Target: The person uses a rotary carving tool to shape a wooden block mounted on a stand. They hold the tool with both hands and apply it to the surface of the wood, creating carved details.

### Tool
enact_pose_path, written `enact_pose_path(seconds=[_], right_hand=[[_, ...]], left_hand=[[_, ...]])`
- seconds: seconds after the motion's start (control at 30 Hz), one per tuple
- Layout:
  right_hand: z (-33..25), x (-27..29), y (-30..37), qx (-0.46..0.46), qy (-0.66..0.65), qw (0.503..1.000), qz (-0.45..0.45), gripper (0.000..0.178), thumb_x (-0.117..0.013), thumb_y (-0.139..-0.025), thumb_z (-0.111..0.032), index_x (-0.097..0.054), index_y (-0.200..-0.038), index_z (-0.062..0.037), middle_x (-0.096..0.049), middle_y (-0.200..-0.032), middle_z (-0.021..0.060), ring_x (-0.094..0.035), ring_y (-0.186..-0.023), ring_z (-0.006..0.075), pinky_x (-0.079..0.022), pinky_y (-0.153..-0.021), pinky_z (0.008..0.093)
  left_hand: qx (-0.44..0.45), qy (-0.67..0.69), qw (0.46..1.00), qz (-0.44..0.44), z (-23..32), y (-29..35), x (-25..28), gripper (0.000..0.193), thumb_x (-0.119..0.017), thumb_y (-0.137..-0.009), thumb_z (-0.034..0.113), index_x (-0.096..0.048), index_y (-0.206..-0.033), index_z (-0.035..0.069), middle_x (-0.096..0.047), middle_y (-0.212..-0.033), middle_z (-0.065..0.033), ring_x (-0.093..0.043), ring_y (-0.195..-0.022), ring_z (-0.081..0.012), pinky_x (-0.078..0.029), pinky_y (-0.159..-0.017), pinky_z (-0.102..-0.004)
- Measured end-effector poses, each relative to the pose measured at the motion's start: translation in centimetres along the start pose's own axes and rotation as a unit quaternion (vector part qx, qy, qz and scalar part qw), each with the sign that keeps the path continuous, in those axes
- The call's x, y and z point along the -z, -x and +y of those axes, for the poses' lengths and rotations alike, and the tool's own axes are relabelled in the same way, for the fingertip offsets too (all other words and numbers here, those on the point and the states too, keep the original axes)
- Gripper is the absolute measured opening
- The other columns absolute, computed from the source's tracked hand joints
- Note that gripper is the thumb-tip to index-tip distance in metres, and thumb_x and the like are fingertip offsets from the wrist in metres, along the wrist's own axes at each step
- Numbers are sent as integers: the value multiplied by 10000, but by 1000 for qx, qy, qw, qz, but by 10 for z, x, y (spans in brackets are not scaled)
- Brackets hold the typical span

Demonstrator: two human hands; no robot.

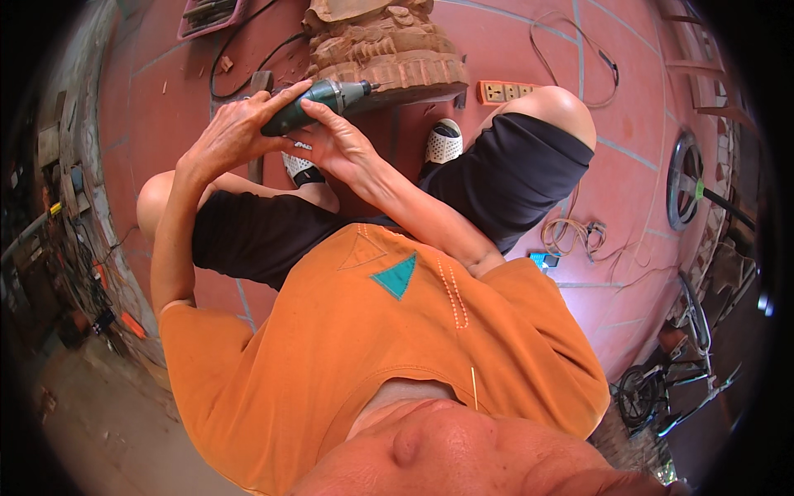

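Fingers of the left hand [236,128] wrap the rear of a dark green rotary grinder [308,107], held just left of a carved wooden block [405,76], its bit [376,86] pointing right toward the block's base. The right hand [343,153] meets the grinder's near side; I cannot tell whether its grip pinches or merely steadies. Bit contact is unclear too. A loose hold could let the bit skid, scarring the carving; the black cable [217,78], far left, might snag. Red tiled floor [496,41] spreads beneath, bearing an orange power strip [492,93], with a bicycle [635,397] near right.
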State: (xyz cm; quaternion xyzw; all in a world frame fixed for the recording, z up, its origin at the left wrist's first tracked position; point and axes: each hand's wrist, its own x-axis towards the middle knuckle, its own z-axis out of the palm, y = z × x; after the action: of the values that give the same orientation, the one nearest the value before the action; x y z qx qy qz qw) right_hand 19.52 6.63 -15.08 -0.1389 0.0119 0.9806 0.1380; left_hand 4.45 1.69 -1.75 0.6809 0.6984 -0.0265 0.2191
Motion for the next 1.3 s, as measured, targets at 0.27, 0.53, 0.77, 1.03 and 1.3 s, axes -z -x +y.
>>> enact_pose_path(seconds=[0.27, 0.53, 0.77, 1.03, 1.3], right_hand=[[-2, -5, 7, 7, 4, 1000, -6, 457, -758, -888, -243, -556, -1286, -143, -630, -1236, 66, -597, -1171, 230, -503, -947, 468], [-3, -8, 8, 19, 1, 1000, 3, 384, -760, -886, -251, -599, -1220, -148, -652, -1159, 43, -611, -1106, 197, -513, -875, 422], [0, -5, 6, 12, -12, 1000, -13, 428, -763, -885, -270, -593, -1261, -156, -649, -1169, 40, -603, -1092, 191, -481, -911, 435], [-2, -7, 9, 15, -16, 1000, -4, 378, -769, -878, -267, -616, -1207, -157, -665, -1127, 34, -611, -1076, 179, -482, -899, 423], [-2, -9, 9, 18, -22, 1000, -4, 337, -764, -883, -254, -626, -1173, -152, -668, -1105, 32, -619, -1067, 165, -501, -886, 421]], left_hand=[[-17, -18, 1000, -15, 4, -1, 2, 937, -821, -739, 296, -342, -1544, 294, -608, -897, -169, -659, -823, -377, -522, -728, -465], [-33, -18, 999, -13, 4, -4, 5, 917, -807, -755, 306, -343, -1545, 292, -580, -863, -148, -644, -824, -349, -503, -727, -459], [-37, -21, 999, -13, 3, -5, 6, 909, -808, -750, 295, -355, -1538, 305, -550, -819, -129, -631, -787, -334, -492, -709, -460], [-35, -23, 999, -20, 6, -8, 7, 899, -809, -753, 286, -364, -1534, 309, -551, -814, -129, -628, -779, -326, -491, -694, -459], [-37, -26, 999, -14, 5, -7, 6, 910, -813, -750, 277, -357, -1537, 311, -555, -819, -137, -625, -771, -336, -498, -692, -463]])
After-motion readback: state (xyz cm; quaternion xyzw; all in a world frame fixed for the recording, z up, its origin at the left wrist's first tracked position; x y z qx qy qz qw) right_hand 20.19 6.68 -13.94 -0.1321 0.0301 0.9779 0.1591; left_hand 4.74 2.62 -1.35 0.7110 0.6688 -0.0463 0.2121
